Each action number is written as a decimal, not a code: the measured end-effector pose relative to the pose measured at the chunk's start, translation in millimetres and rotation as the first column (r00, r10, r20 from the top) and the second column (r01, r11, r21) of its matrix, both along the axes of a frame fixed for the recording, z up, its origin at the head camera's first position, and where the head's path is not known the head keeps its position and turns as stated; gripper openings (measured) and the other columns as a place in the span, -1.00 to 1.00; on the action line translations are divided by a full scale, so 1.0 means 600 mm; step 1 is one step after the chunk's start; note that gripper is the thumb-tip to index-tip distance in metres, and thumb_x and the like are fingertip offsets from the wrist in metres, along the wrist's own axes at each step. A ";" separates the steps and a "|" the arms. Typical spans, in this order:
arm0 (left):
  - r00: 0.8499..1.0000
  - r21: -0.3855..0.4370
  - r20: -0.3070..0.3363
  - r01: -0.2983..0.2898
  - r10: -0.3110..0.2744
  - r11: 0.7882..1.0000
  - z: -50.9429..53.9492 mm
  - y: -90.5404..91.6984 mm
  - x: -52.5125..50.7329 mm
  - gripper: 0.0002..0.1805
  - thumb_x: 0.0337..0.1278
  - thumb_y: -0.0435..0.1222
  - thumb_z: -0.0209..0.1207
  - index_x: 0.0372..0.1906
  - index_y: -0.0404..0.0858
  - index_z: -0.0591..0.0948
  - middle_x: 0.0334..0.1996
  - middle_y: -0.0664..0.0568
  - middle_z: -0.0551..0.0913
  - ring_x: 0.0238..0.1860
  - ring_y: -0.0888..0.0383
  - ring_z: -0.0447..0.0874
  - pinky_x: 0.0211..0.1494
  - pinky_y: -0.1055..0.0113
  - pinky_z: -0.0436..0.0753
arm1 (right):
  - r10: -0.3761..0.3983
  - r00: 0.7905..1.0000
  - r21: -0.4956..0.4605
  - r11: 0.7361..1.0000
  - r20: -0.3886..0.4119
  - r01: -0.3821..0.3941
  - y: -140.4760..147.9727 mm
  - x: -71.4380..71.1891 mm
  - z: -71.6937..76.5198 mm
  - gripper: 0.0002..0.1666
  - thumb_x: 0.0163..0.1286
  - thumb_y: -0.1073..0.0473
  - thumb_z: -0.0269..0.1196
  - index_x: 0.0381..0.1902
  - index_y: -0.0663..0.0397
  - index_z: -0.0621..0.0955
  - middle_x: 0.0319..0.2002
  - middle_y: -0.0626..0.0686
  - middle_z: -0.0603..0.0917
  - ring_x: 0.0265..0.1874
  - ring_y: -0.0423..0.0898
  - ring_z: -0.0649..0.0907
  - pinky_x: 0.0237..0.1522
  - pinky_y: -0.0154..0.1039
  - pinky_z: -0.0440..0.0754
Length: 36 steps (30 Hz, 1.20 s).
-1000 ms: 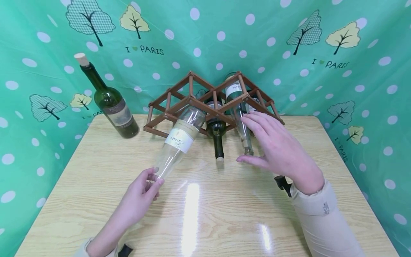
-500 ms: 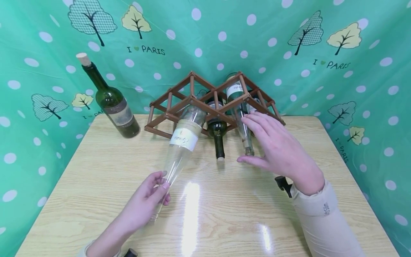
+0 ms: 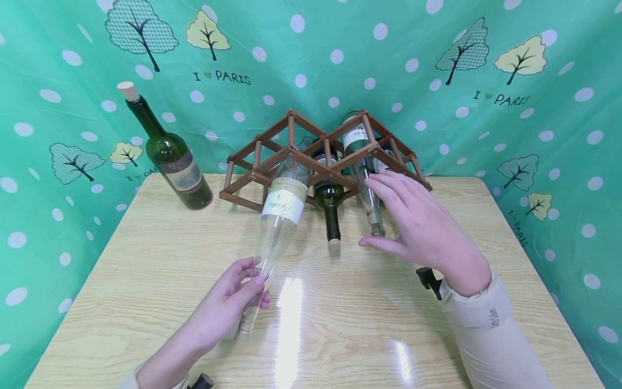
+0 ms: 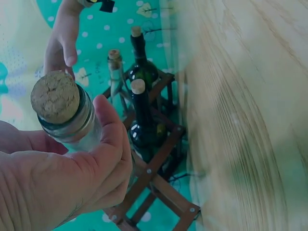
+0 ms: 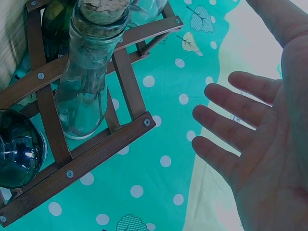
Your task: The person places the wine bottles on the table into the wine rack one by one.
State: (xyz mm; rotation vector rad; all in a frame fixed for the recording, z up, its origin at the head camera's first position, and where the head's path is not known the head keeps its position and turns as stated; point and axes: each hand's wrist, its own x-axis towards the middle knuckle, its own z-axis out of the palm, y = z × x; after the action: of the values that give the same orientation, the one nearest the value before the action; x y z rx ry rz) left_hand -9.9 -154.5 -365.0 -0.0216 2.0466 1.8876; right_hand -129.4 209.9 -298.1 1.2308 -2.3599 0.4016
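My left hand (image 3: 223,308) grips the tapering neck of a clear glass wine bottle (image 3: 284,204), its thumb on top. The cork (image 4: 55,97) in the mouth shows in the left wrist view. The bottle lies sloped, its base inside a brown wooden wine rack (image 3: 238,200). Beside it, a dark green bottle (image 3: 331,216) lies in the rack, neck toward me. Farther right lies another clear bottle (image 3: 369,197). By that bottle's neck my right hand (image 3: 423,232) is held with fingers extended, holding nothing; its palm (image 5: 262,159) shows in the right wrist view. One more bottle behind it is mostly hidden.
A corked dark green bottle (image 3: 177,167) with a pale label stands upright at the back left of the light wooden table (image 3: 350,324). A green curtain (image 3: 335,81) with dots and trees hangs close behind the rack.
The left hand has moved right and slightly toward me with the clear bottle, whose neck has swung right, lining up more with the rack. The right hand stays in place.
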 end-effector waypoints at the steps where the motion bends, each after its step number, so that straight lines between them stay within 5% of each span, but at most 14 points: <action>1: 1.000 0.007 0.004 0.006 -0.006 1.000 0.000 0.001 -0.001 -0.34 0.67 -0.24 0.05 0.59 -0.43 0.10 0.31 -0.36 0.33 -0.02 -0.25 0.71 0.14 0.24 0.71 | 0.000 1.000 0.001 1.000 0.001 0.000 0.000 0.000 0.000 0.16 0.46 -0.54 0.15 0.56 0.33 0.34 0.50 0.27 0.43 0.49 0.29 0.40 0.57 0.12 0.25; 20: 1.000 0.017 -0.023 0.013 -0.013 1.000 0.008 0.021 -0.037 -0.31 0.65 -0.23 0.08 0.61 -0.37 0.08 0.29 -0.29 0.42 -0.04 -0.06 0.77 0.36 0.13 0.58 | -0.006 1.000 0.020 1.000 0.011 0.006 0.002 -0.005 -0.002 0.16 0.44 -0.52 0.21 0.58 0.30 0.33 0.48 0.28 0.45 0.49 0.27 0.39 0.56 0.14 0.25; 36: 1.000 0.122 -0.010 0.028 -0.027 0.992 0.004 0.045 -0.065 -0.26 0.63 -0.32 0.08 0.62 -0.44 -0.02 0.27 -0.35 0.41 0.00 -0.07 0.76 0.29 0.07 0.67 | -0.028 0.999 0.045 0.999 0.037 0.026 0.004 -0.005 -0.004 0.17 0.41 -0.50 0.26 0.58 0.30 0.33 0.49 0.26 0.43 0.51 0.25 0.37 0.57 0.13 0.23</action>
State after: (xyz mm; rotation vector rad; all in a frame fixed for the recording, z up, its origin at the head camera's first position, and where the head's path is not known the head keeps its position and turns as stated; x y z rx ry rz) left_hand -48.8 -127.2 -362.8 0.0451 1.9231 1.9958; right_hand -132.5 212.0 -300.2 1.2200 -2.4272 0.3685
